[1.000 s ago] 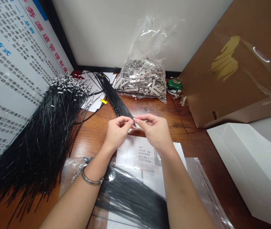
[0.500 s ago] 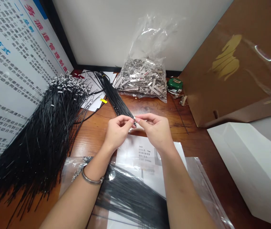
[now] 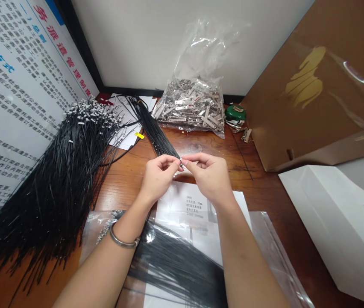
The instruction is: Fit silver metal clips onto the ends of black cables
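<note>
My left hand [image 3: 161, 175] and my right hand [image 3: 206, 173] meet over the middle of the table, thumb and forefinger of each pinched together. Between the fingertips is the end of a black wire with a small white tip [image 3: 181, 159]; its exact shape is too small to tell. The near end of a bundle of thin black wires [image 3: 156, 132] lies right at my fingertips, showing shiny metal ends. A yellow-tied band holds this bundle at its far end. Below my wrists, a clear plastic bag [image 3: 265, 231] holds more black wires [image 3: 175, 252] and lies over a printed white sheet [image 3: 172, 201].
A large heap of black wires with white ends [image 3: 50, 184] stands left against a printed board [image 3: 15, 85]. At the back sit a clear bag of metal strips [image 3: 191, 107] and a green tape measure [image 3: 235, 112]. A brown box [image 3: 329, 94] and white box [image 3: 336, 231] stand right.
</note>
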### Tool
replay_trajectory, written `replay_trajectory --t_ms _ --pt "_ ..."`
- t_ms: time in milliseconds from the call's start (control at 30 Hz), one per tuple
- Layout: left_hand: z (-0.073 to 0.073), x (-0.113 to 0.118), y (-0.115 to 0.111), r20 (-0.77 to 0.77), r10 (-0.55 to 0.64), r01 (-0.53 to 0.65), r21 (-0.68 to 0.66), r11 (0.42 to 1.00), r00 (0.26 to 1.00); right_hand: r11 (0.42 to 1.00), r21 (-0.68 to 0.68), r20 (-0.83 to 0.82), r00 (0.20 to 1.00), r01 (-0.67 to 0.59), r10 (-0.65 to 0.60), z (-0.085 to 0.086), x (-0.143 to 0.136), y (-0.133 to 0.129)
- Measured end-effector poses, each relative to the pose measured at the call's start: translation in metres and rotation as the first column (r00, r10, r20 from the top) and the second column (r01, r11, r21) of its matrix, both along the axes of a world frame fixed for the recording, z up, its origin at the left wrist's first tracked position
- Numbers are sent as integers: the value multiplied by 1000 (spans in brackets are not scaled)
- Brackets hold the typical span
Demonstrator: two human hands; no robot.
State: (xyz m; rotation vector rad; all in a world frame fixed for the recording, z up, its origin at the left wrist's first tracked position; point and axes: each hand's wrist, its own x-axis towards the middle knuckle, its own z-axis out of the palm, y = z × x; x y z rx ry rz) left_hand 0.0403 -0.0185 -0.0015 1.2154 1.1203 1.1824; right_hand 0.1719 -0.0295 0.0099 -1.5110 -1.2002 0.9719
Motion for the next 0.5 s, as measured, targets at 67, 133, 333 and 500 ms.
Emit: replay_trajectory --t_ms 67,133,333,500 --pt "0 0 0 9 1 -1 0 1000 1000 1000 -3 -14 1000 1 -1 1 0 0" --pt "0 0 1 24 12 -12 -8 1000 1000 1000 -3 -25 1000 10 -10 2 -1 0" --pt "-1 1 1 33 28 -26 -60 998 999 1000 -12 -83 996 27 -28 2 -2 1" --pt "-1 1 0 32 18 -16 -52 999 999 999 -11 -77 996 52 -53 0 -1 1"
